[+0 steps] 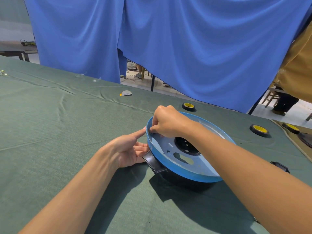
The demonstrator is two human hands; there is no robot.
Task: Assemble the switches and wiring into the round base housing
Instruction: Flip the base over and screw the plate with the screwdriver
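Note:
The round base housing point(184, 168), blue-rimmed with a black underside, sits on the green cloth right of centre. Its grey-blue inner plate has a black round opening and several cut-outs. A black handle point(154, 163) juts from its near-left side. My left hand point(130, 149) rests against the outside of the left rim, index finger stretched up along the rim, the other fingers by the handle. My right hand point(166, 122) reaches over the rim from the right, fingers curled down and pinching something small just inside the left wall; what it pinches is hidden.
Two black tape rolls with yellow cores point(188, 106) point(259, 130) lie behind and right of the housing, a third point(291, 127) further right. A small black part point(280, 166) lies at the right. A grey half-disc point(126, 93) lies mid-table. Blue curtain hangs beyond the table edge.

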